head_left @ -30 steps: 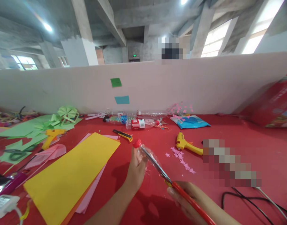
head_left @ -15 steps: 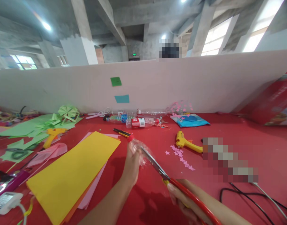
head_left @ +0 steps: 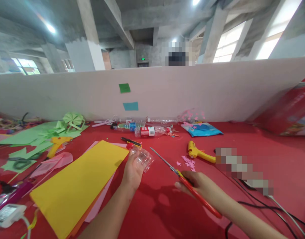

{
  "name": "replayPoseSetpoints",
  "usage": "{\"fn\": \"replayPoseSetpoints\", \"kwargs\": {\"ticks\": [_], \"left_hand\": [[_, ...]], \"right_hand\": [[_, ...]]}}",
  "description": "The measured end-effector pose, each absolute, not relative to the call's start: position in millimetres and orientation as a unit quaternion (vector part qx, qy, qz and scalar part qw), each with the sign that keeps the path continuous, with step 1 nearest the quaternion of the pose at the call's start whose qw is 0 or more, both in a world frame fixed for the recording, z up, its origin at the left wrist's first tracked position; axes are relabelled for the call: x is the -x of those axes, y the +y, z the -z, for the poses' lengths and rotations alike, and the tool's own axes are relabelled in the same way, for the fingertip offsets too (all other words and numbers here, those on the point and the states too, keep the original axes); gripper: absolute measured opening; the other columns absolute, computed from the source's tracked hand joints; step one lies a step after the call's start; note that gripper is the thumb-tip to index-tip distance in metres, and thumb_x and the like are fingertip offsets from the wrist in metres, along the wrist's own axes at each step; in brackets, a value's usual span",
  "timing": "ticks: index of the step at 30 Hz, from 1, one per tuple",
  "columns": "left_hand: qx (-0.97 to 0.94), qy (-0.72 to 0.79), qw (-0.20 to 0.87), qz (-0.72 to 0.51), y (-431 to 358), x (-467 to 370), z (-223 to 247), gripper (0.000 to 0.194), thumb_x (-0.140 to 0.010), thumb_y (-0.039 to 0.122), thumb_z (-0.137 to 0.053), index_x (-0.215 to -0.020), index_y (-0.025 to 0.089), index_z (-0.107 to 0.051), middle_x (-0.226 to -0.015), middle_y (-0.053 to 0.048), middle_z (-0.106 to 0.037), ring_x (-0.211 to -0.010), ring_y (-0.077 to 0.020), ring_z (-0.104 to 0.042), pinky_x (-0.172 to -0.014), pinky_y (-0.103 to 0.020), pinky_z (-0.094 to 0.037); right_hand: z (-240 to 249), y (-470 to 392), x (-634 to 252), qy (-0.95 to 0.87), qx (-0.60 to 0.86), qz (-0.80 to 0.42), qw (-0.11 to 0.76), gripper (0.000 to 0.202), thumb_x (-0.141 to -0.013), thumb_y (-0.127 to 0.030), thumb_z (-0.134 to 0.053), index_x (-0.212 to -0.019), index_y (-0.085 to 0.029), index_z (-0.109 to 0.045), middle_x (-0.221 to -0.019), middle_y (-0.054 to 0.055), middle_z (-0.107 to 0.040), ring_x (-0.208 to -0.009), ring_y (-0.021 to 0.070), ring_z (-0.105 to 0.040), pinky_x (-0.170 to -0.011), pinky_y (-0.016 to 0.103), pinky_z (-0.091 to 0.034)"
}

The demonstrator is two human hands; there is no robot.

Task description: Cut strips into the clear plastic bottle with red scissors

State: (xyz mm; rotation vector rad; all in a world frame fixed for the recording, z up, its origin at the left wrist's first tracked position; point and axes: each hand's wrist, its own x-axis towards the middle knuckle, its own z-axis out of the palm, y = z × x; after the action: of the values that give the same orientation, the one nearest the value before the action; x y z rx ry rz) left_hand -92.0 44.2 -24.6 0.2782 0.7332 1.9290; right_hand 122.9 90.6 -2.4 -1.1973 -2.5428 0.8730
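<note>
Near the middle of the red table, my left hand (head_left: 133, 169) is closed around a clear plastic bottle piece (head_left: 144, 160) with a red cap (head_left: 129, 146). The wide end of the piece faces right. My right hand (head_left: 198, 186) grips the scissors (head_left: 189, 189), which have red and yellow handles. Their blades look closed and point up and left, the tip just right of the bottle piece and apart from it. Yellow paper sheets (head_left: 80, 186) lie left of my left hand, and a black and yellow cutter (head_left: 131, 142) lies behind it.
Plastic bottles (head_left: 147, 131) lie along the white partition (head_left: 92, 93). A yellow glue gun (head_left: 200, 154), pink stars (head_left: 188, 162) and a blue packet (head_left: 203, 129) are at the right. Cables run at the lower right. Green paper (head_left: 25, 134) and another glue gun (head_left: 56, 145) are at the left.
The scissors have moved off the bottle piece to the right, and their blades have come together. My left hand has shifted slightly left, and the bottle piece has turned, its wide end now facing right.
</note>
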Motion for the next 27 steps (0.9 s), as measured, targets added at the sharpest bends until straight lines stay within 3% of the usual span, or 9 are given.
{"fn": "replayPoseSetpoints", "kwargs": {"ticks": [4,10,17,21,27], "left_hand": [[-0.096,0.314,0.501,-0.801,44.9,91.8,24.3,0.021,-0.067,0.016,-0.061,-0.088,0.018,-0.056,-0.078,-0.003,-0.067,-0.076,-0.0179,-0.066,-0.079,-0.036,-0.051],[-0.090,0.342,0.480,-0.803,45.7,91.0,25.0,0.019,-0.067,0.014,-0.063,-0.084,0.018,-0.055,-0.074,-0.002,-0.066,-0.072,-0.0159,-0.066,-0.075,-0.033,-0.052],[-0.096,0.346,0.454,-0.815,49.0,91.0,25.9,0.019,-0.071,0.013,-0.068,-0.083,0.018,-0.054,-0.073,0.000,-0.065,-0.070,-0.0144,-0.065,-0.076,-0.034,-0.053],[-0.069,0.350,0.460,-0.813,47.0,85.3,22.2,0.012,-0.076,0.013,-0.064,-0.084,0.017,-0.056,-0.075,-0.002,-0.066,-0.071,-0.0146,-0.065,-0.077,-0.035,-0.054],[-0.085,0.350,0.466,-0.808,45.4,76.1,21.1,0.009,-0.079,0.015,-0.065,-0.084,0.016,-0.057,-0.076,-0.002,-0.065,-0.072,-0.0145,-0.065,-0.077,-0.034,-0.054]], "right_hand": [[14.5,91.0,-125.0,-0.865,0.413,-0.272,0.086,0.046,-0.081,-0.061,-0.049,-0.062,-0.022,-0.033,-0.058,-0.004,-0.037,-0.054,0.0128,-0.033,-0.051,0.024,-0.024],[10.0,92.0,-138.1,-0.846,0.354,-0.397,0.030,0.051,-0.082,-0.067,-0.047,-0.062,-0.021,-0.034,-0.060,-0.005,-0.033,-0.055,0.0115,-0.031,-0.050,0.023,-0.023],[5.0,79.9,-143.9,-0.854,0.340,-0.394,0.001,0.051,-0.084,-0.069,-0.043,-0.069,-0.020,-0.040,-0.067,-0.002,-0.044,-0.060,0.0126,-0.037,-0.054,0.023,-0.028],[-5.7,68.7,-140.1,-0.827,0.343,-0.445,-0.023,0.055,-0.082,-0.072,-0.045,-0.065,-0.020,-0.036,-0.063,-0.004,-0.037,-0.057,0.0106,-0.034,-0.049,0.022,-0.025],[-1.2,59.4,-134.7,-0.782,0.315,-0.538,-0.010,0.056,-0.082,-0.074,-0.041,-0.068,-0.020,-0.036,-0.057,-0.006,-0.037,-0.048,0.0071,-0.034,-0.043,0.020,-0.022]]}}
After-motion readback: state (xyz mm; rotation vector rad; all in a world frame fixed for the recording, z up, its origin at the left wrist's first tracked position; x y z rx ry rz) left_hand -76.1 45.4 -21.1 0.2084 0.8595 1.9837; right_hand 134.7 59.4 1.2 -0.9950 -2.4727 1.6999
